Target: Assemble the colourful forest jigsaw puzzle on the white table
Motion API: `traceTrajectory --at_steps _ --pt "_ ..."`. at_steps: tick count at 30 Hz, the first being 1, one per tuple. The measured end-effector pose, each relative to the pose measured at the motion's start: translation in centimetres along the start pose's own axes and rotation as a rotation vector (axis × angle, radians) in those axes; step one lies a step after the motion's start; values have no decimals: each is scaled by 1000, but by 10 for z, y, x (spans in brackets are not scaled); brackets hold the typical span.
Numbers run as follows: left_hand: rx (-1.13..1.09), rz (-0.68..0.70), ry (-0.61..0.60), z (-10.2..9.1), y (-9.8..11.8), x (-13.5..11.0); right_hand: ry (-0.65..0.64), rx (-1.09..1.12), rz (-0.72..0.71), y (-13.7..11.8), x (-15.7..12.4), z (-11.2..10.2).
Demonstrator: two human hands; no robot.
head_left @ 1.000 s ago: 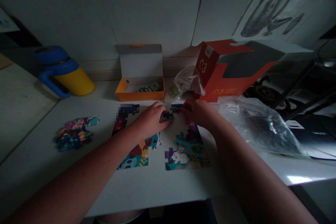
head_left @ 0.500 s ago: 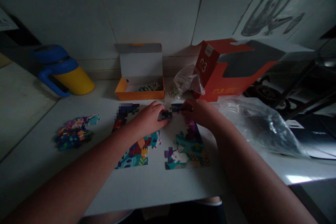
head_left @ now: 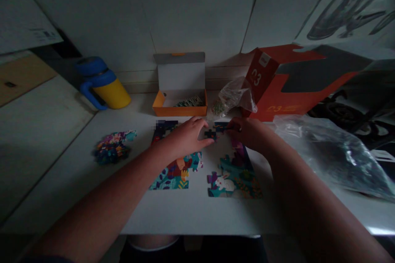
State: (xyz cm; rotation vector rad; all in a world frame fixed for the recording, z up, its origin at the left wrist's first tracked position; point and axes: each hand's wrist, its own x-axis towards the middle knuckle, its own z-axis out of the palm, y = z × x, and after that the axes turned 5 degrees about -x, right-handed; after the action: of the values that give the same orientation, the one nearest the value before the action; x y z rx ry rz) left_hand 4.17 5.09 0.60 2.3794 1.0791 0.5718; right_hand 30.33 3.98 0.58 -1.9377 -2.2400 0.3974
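Left hand: our left hand (head_left: pixel 194 133) has its fingers wide apart, by a small dark-blue cardboard puzzle piece (head_left: pixel 210 135) at twelve o'clock of the middle gap; touching, we can't tell.
Right hand: our right hand (head_left: pixel 241 129), at one o'clock, bends its fingers over a dark puzzle strip (head_left: pixel 219 125); its grip is hidden.
Joined: colourful left part (head_left: pixel 177 172), colourful right part (head_left: pixel 236 168).
Loose: mixed bright heap (head_left: pixel 111 148), nine o'clock.
Room: white bench (head_left: pixel 197 213) shows at six, down to its edge.
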Motion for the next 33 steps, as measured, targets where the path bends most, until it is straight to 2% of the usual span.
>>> traceTrajectory --at_steps 2,4,8,10,12,14,16,19,25,33 --pt "16 -22 -40 -23 6 -6 24 -2 -19 4 1 3" --pt "32 -61 -84 -51 2 -15 48 7 -34 7 2 6" --pt "187 -237 -51 -112 -35 -47 84 1 -34 10 4 10" --pt "313 -421 -13 -138 -58 -67 93 -11 -45 11 5 11" --pt "353 -690 -156 -158 -76 -88 94 -8 -69 13 6 11" --pt "332 -791 -241 -170 -86 -104 98 2 -94 15 6 12" --pt "333 -852 -293 -174 -90 -114 109 -3 -92 17 7 12" --pt "361 -884 -335 -169 -92 -118 102 -20 -68 17 7 12" --pt "346 -863 -406 -155 -98 -110 92 -65 -42 12 6 9" --pt "173 -797 -441 -156 -101 -112 54 -20 -18 6 2 7"
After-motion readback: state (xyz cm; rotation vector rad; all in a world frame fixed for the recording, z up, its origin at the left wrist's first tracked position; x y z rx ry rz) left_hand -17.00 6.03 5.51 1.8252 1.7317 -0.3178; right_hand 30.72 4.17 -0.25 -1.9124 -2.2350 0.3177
